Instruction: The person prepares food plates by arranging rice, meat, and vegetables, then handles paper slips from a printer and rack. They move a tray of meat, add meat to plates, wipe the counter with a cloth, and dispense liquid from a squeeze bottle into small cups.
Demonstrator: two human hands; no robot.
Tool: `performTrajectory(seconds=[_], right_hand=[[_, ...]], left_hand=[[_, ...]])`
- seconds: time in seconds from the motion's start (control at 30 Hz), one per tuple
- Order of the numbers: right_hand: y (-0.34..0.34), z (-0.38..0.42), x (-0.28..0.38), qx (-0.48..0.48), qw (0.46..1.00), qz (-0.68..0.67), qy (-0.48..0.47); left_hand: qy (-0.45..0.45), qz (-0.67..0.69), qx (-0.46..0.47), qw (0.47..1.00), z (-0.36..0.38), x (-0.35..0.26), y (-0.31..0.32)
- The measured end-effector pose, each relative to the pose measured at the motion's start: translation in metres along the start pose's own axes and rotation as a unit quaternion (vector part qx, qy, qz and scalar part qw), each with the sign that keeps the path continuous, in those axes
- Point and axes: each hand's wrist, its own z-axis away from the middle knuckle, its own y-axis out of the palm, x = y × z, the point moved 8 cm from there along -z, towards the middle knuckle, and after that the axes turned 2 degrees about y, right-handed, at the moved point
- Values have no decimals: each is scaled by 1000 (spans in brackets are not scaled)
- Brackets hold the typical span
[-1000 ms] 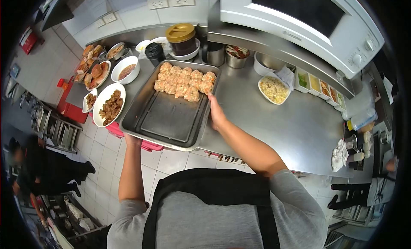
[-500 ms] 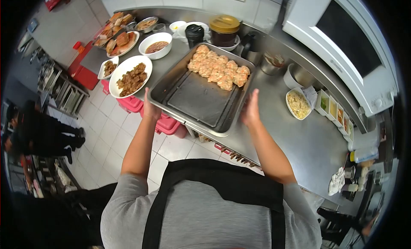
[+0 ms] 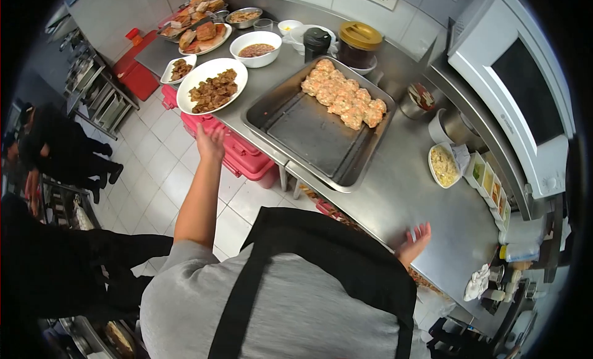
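A deep metal tray [image 3: 309,137] rests on the steel counter, with raw, pinkish balls of mixture [image 3: 343,93] packed at its far end. My left hand [image 3: 211,141] is open and empty, fingers spread, just off the counter's edge below the white plate [image 3: 185,100] of browned meat pieces. Over the counter's near edge, to the right of the tray, my right hand [image 3: 415,240] is also open, holding nothing. Neither hand touches the tray.
Bowls and plates of food [image 3: 255,58], a black-lidded cup [image 3: 317,43] and a yellow-lidded jar [image 3: 360,41] line the back. A microwave [image 3: 513,69] stands at right, above a food dish [image 3: 443,166]. Pink bins [image 3: 247,150] sit below. Two people [image 3: 62,143] stand at left.
Both hands have come off the tray's sides. My left hand is now below the meat plate, and my right hand has moved right and nearer my body. The view has shifted.
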Motion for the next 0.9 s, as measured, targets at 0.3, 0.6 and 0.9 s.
performTrajectory(seconds=[0.3,0.6,0.9], right_hand=[[0,15,6,35,939,250,-232],[2,-6,13,90,951,231,-187],[57,19,44,39,924,295,-240]], left_hand=[[-1,-51,47,998,-49,-40,39],[128,-520,6,845,-65,-98,-21],[448,-698,83,552,-82,-190,34]])
